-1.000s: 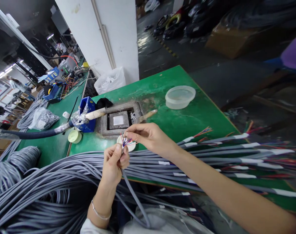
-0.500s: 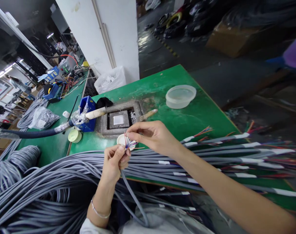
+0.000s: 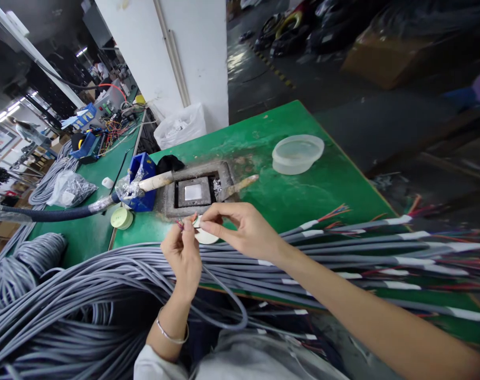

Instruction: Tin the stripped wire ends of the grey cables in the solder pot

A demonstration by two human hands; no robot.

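Note:
My left hand [image 3: 182, 253] is closed around the end of a grey cable [image 3: 234, 302], which loops down behind the wrist. Thin coloured wires [image 3: 180, 224] poke out above its fingers. Close beside it, my right hand [image 3: 242, 229] pinches at the wire ends with thumb and forefinger; a dark wire tip shows faintly between the two hands. Below the fingertips a small white dish [image 3: 207, 237] is partly covered. Just beyond the hands sits a square solder pot [image 3: 193, 192] with a shiny surface, in a crusted frame, a wooden-handled scraper [image 3: 243, 183] resting on its edge.
Many grey cables [image 3: 117, 258] run across the near table edge, with white-taped, stripped ends at right. A hose nozzle [image 3: 156, 182] reaches over a blue bin [image 3: 145, 198] toward the pot. A translucent round tub [image 3: 298, 155] stands at the back right, a pale green round container [image 3: 122, 218] at left.
My left hand has turned and shifted slightly left, so the fanned wires now point up and left. My right hand has moved slightly left and down, still pinching.

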